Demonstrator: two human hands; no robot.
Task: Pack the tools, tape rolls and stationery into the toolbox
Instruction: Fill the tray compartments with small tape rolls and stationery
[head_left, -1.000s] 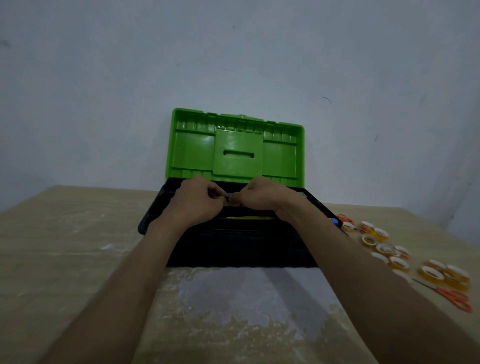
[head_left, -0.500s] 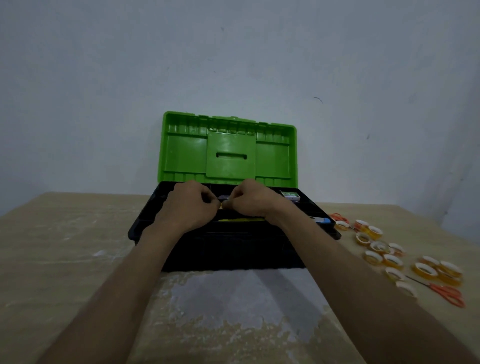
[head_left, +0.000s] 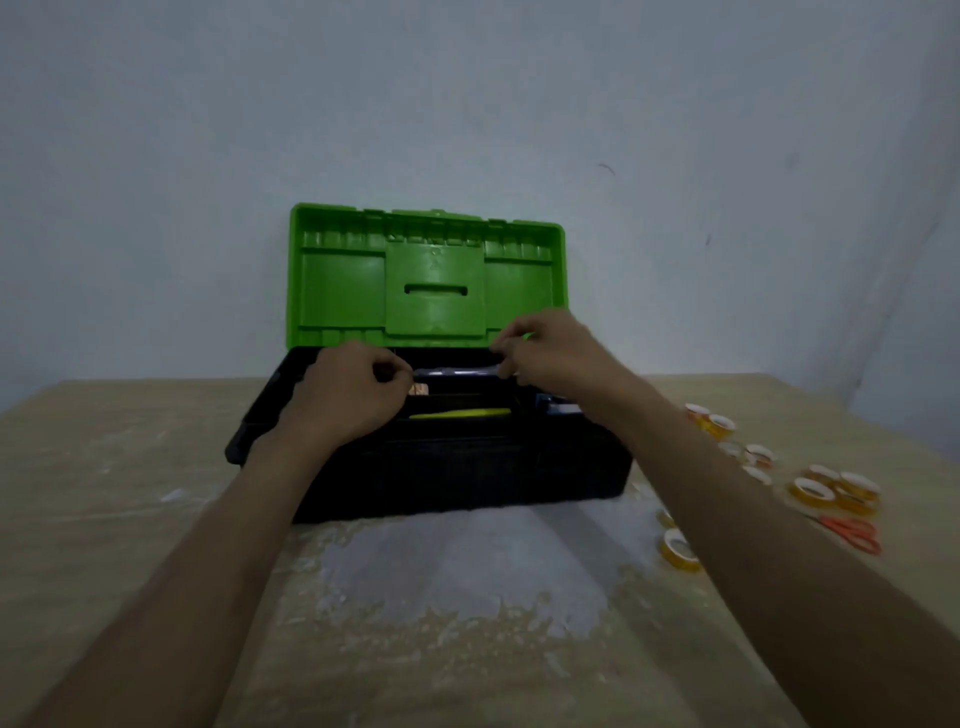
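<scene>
A black toolbox (head_left: 441, 478) stands open on the table, its green lid (head_left: 426, 275) upright against the wall. Over the box, my left hand (head_left: 353, 389) and my right hand (head_left: 550, 348) each pinch one end of a thin, pale, shiny strip (head_left: 457, 371) stretched level between them. Inside the box lie a yellow tool (head_left: 462, 413), a small copper-coloured item (head_left: 418, 389) and a blue-white item (head_left: 558, 405) at the right end. Several yellow tape rolls (head_left: 810, 491) and orange scissors (head_left: 852, 532) lie on the table to the right.
The wooden table (head_left: 104, 493) has a pale worn patch (head_left: 467, 571) in front of the box. One tape roll (head_left: 678, 551) lies close under my right forearm. A plain grey wall (head_left: 467, 104) stands right behind the lid.
My hands have drawn apart, the right one moving right and up, and the strip now spans the gap between them. Earlier they were close together over the box's middle.
</scene>
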